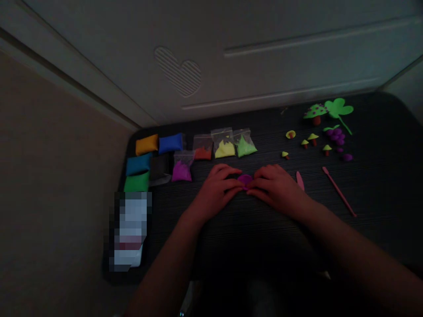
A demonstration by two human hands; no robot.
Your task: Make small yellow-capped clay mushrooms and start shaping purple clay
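Observation:
A small flattened piece of purple modelling clay (245, 179) is pinched between both hands above the middle of the dark table. My left hand (220, 187) grips its left edge with thumb and fingers. On the opposite edge, my right hand (276, 187) closes thumb and fingertips. The clay's lower rim is partly hidden by the fingertips. Close by my right hand lies a pink flat modelling tool (299, 180), partly covered by the wrist. An opened bag of purple clay (182, 171) sits to the left of my left hand.
Several bags of coloured clay, including a yellow bag (224, 147), fill the left and back. Small clay mushrooms (313, 139), a larger green-capped mushroom (316, 115), a green clay leaf (339, 108) and purple clay balls (336, 135) stand right. A pink stick tool (339, 191) lies nearer.

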